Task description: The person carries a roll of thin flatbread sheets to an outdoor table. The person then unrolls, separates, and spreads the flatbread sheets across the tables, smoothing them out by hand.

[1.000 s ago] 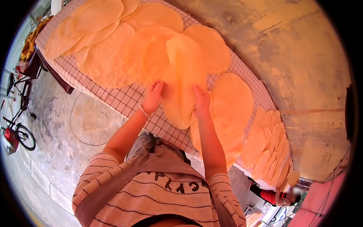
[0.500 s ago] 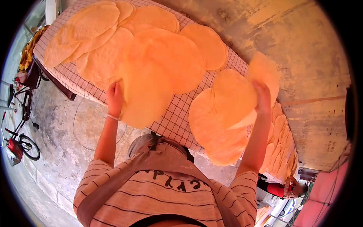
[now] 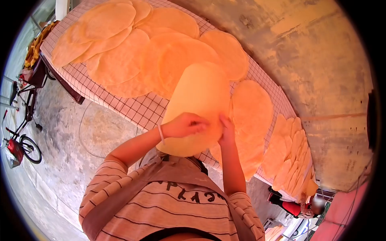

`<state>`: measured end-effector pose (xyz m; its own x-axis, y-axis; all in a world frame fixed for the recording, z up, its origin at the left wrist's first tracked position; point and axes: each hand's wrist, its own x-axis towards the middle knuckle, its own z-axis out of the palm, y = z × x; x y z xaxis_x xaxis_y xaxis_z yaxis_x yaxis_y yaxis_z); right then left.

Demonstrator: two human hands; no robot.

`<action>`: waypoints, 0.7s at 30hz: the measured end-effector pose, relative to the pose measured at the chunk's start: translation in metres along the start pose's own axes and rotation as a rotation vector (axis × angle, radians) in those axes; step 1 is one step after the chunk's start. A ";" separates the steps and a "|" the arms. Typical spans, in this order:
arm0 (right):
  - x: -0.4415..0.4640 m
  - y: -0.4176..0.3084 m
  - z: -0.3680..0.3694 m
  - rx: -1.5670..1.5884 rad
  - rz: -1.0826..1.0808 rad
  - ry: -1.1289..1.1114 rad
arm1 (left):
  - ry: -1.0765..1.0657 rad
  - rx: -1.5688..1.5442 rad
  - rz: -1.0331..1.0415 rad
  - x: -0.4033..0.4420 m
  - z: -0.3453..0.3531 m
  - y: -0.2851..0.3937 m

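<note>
"Round sheet first: where does it lie?"

"Mid-view, its long axis running from about one o'clock down to seven. Its lower end reaches past the near edge of the worktop, in front of the striped shirt."

"And the hands?"

"The right hand is at the sheet's edge, toward four o'clock, and looks clamped on it. The left hand lies over the lower half with its fingers bent toward three o'clock. Whether those fingers pinch the sheet or only brush it, I cannot tell."

"What has just changed?"

"Half a second ago the hands were spread wide, the right one out toward two o'clock with a lifted sheet. Now they are near each other, apart by a small gap, over one sheet."

"Meaning what for the work?"

"I'd judge that the handling has narrowed to that single sheet. Which of the sheets seen a moment ago it is, I cannot say."

"Anything around it?"

"A spread of overlapping sheets at ten o'clock, a smaller stack just beside the right hand at about two, and a crowded row between three and four. Farther out, between four and five, a co-worker in red is by the worktop's end."
</note>
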<state>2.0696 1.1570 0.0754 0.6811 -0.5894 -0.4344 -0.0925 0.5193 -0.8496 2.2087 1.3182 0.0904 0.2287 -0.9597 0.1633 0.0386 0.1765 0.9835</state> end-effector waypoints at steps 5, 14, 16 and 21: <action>-0.084 -0.072 -0.031 0.515 -0.460 -0.031 | 1.037 0.364 0.062 0.032 -0.111 -0.143; -0.133 -0.114 -0.166 0.449 -0.557 0.186 | 0.735 -0.506 -0.492 0.065 -0.112 -0.148; -0.132 -0.142 -0.218 0.402 -0.590 0.340 | 0.752 -0.365 -0.450 0.076 -0.085 -0.141; -0.087 -0.212 -0.164 0.119 -0.745 0.623 | 0.692 -0.465 -0.120 0.098 -0.065 -0.075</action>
<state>1.9104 0.9967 0.2443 0.0270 -0.9954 0.0918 0.3035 -0.0793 -0.9495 2.2913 1.2248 0.0280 0.7365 -0.6538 -0.1734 0.4623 0.2994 0.8346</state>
